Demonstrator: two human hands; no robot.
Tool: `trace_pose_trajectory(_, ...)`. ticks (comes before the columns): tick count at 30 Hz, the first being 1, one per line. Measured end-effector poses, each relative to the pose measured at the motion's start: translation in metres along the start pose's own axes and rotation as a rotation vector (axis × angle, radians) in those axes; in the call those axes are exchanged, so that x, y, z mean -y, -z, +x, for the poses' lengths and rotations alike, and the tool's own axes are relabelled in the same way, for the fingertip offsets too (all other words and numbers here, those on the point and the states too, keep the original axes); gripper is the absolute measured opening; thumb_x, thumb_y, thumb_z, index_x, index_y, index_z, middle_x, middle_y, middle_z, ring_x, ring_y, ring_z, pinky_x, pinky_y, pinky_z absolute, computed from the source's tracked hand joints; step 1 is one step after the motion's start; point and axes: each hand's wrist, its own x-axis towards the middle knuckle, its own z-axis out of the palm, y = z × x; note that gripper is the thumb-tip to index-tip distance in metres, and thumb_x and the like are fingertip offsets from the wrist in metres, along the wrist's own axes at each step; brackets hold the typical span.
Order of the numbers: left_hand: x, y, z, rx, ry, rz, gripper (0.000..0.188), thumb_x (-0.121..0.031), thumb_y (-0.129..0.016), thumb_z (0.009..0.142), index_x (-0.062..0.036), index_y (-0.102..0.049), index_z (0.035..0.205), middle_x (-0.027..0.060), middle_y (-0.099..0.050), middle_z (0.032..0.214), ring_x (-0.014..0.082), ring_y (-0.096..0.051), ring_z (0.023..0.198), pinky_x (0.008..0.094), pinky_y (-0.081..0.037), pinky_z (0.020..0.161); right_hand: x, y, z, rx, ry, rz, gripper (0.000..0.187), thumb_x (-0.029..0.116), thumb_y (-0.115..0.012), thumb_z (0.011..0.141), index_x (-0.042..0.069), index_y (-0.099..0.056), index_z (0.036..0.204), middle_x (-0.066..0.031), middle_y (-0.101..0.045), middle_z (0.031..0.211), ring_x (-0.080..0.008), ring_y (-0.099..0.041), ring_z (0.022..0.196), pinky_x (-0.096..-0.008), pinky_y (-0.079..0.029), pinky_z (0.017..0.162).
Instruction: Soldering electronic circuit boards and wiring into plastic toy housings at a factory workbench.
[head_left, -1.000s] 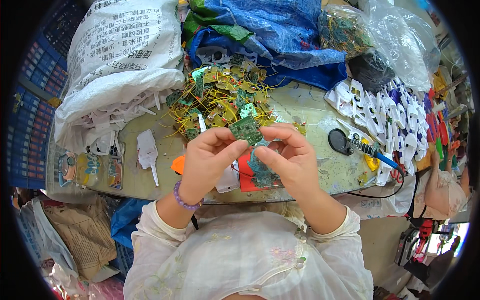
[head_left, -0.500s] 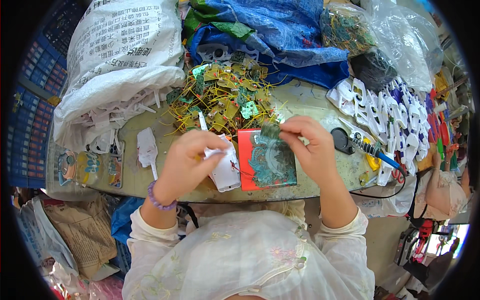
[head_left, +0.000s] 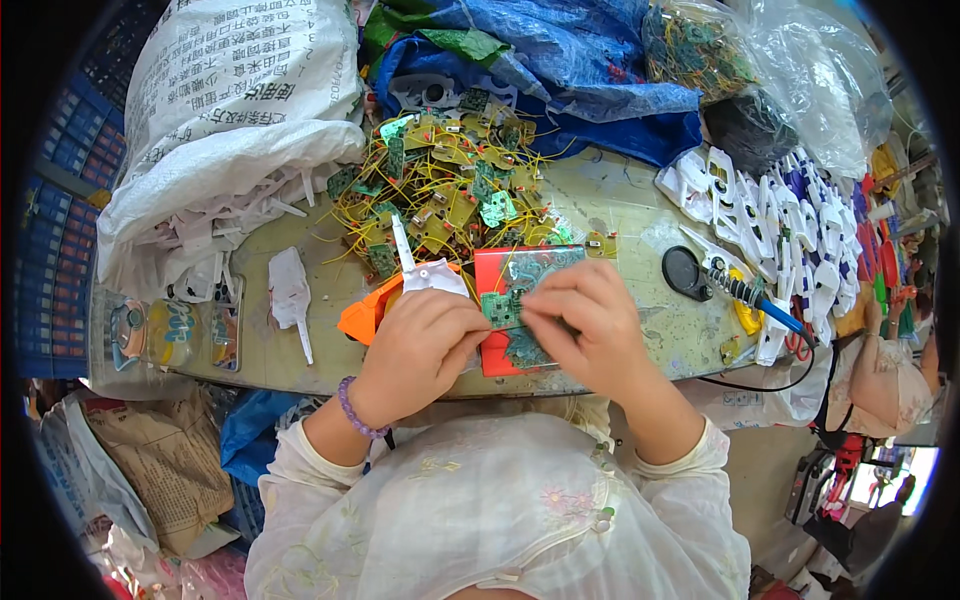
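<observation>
My right hand (head_left: 590, 325) pinches the edge of a small green circuit board (head_left: 502, 308). It holds the board over a red box (head_left: 488, 268) with a clear, patterned top. Close on its left, my left hand (head_left: 428, 340) has thumb and forefinger pressed together at a thin dark wire (head_left: 507, 328) beside the board. A white plastic casing (head_left: 436, 278) with a long narrow tip lies under my left hand, which hides its lower part. Below that casing an orange piece (head_left: 370, 314) sticks out to the left.
Behind is a heap of circuit boards with yellow wires (head_left: 450, 190). A white sack (head_left: 240, 110) of white parts stands left, near a single white casing (head_left: 290, 290). At right lie a blue-handled soldering iron (head_left: 770, 308), a black round dish (head_left: 686, 272) and many white casings (head_left: 800, 230).
My right hand has brought the green board down and left onto the red box. My left hand has lowered over the white casing, and the orange piece now shows.
</observation>
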Motion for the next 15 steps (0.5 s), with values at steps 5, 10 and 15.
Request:
trace_pose_trajectory(5, 0.006, -0.001, -0.005, -0.023, 0.142, -0.203, 0.011, -0.008, -0.068, 0.080, -0.0058, -0.064, 0.090, 0.0080, -0.064, 0.087, 0.0273, -0.060, 0.084, 0.0372, -0.046, 0.076, 0.018, -0.004, -0.009, 0.024, -0.073, 0.001, 0.018, 0.015, -0.078, 0.071, 0.007, -0.069, 0.084, -0.0049, -0.062, 0.084, -0.0247, -0.057, 0.081, -0.0378, -0.045, 0.071)
trace_pose_trajectory(10, 0.003, -0.002, -0.007, -0.029, 0.160, -0.240, 0.012, -0.008, -0.069, 0.080, -0.0056, -0.065, 0.090, 0.0081, -0.065, 0.088, 0.0272, -0.060, 0.083, 0.0365, -0.046, 0.075, 0.020, -0.016, -0.006, -0.023, -0.103, 0.062, 0.017, 0.014, -0.077, 0.072, 0.007, -0.069, 0.084, -0.0048, -0.062, 0.083, -0.0244, -0.056, 0.080, -0.0370, -0.045, 0.070)
trace_pose_trajectory(15, 0.004, -0.002, -0.005, -0.037, 0.155, -0.264, 0.016, -0.009, -0.073, 0.076, -0.0047, -0.068, 0.090, 0.0074, -0.066, 0.084, 0.0248, -0.061, 0.081, 0.0346, -0.046, 0.075, 0.023, -0.017, -0.002, -0.013, -0.132, 0.110, 0.015, 0.011, -0.076, 0.073, 0.007, -0.069, 0.085, -0.0052, -0.062, 0.083, -0.0246, -0.056, 0.081, -0.0363, -0.045, 0.070)
